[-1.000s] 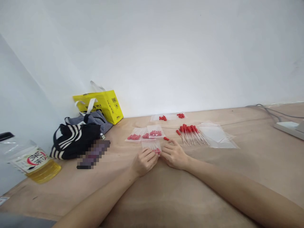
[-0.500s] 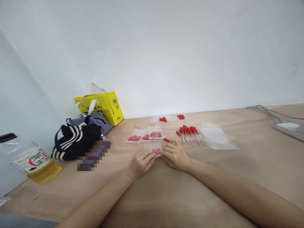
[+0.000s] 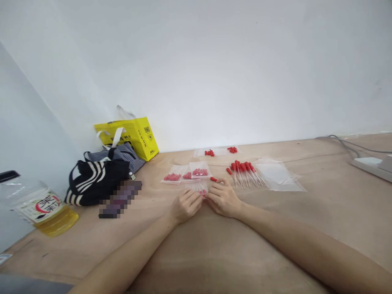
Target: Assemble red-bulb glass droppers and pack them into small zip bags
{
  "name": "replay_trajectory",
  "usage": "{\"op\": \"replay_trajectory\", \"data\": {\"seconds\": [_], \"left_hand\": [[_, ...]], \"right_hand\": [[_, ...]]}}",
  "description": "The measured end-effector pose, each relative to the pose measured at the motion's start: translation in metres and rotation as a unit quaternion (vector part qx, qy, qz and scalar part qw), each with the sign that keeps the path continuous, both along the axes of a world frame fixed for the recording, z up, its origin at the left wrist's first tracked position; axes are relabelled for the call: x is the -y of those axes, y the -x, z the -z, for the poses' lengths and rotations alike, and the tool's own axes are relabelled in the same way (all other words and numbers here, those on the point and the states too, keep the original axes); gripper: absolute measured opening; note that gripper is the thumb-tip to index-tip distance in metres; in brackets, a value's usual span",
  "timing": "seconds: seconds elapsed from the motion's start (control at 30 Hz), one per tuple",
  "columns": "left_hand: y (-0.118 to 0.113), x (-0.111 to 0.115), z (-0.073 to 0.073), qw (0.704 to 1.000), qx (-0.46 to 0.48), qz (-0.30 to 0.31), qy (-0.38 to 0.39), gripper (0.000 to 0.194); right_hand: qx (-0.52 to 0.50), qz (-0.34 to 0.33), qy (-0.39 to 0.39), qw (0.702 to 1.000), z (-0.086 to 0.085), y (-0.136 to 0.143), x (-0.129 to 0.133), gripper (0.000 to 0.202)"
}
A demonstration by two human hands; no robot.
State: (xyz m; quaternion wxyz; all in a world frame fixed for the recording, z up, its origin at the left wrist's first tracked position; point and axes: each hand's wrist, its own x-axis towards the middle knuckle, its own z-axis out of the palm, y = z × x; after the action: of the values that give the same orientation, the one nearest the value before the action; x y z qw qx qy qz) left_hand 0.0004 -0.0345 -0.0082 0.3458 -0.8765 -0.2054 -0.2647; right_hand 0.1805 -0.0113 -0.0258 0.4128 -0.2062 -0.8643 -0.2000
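My left hand (image 3: pixel 187 205) and my right hand (image 3: pixel 224 198) are closed on the near edge of a small clear plastic bag (image 3: pixel 192 187), their fingertips almost meeting. Inside the bag are several droppers with red bulbs (image 3: pixel 202 192), partly hidden by my fingers. A loose red bulb (image 3: pixel 213 179) shows just beyond my right fingers; whether they touch it I cannot tell. Filled bags of red-bulbed droppers (image 3: pixel 172 177) lie overlapping beyond my left hand. To the right of my right hand, a pile of loose droppers (image 3: pixel 245 173) is fanned out on the table.
Flat plastic bags (image 3: pixel 281 179) lie right of the pile. Farther back are more red bulbs (image 3: pixel 210 153) on clear plastic. At left stand an oil bottle (image 3: pixel 52 212), a black striped bag (image 3: pixel 98 183) and a yellow bag (image 3: pixel 147 141). A power strip (image 3: pixel 372 167) sits at right.
My hands have come closer together along the near edge of the bag, and my fingers cover more of the red bulbs inside. The other things have stayed in place.
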Motion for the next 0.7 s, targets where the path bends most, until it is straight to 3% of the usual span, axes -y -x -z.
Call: {"op": "replay_trajectory", "data": {"seconds": [0.23, 0.53, 0.7], "left_hand": [[0.006, 0.001, -0.002, 0.999, -0.029, -0.007, -0.032, 0.010], [0.036, 0.009, -0.003, 0.997, -0.024, -0.059, -0.046, 0.008], [0.052, 0.014, -0.001, 0.996, -0.005, -0.091, -0.008, 0.017]], "right_hand": [[-0.006, -0.007, 0.023, 1.000, 0.001, -0.001, 0.000, 0.019], [-0.015, -0.009, 0.022, 1.000, 0.001, -0.001, 0.001, 0.022], [-0.015, -0.025, 0.035, 0.999, 0.001, -0.003, 0.004, 0.019]]}}
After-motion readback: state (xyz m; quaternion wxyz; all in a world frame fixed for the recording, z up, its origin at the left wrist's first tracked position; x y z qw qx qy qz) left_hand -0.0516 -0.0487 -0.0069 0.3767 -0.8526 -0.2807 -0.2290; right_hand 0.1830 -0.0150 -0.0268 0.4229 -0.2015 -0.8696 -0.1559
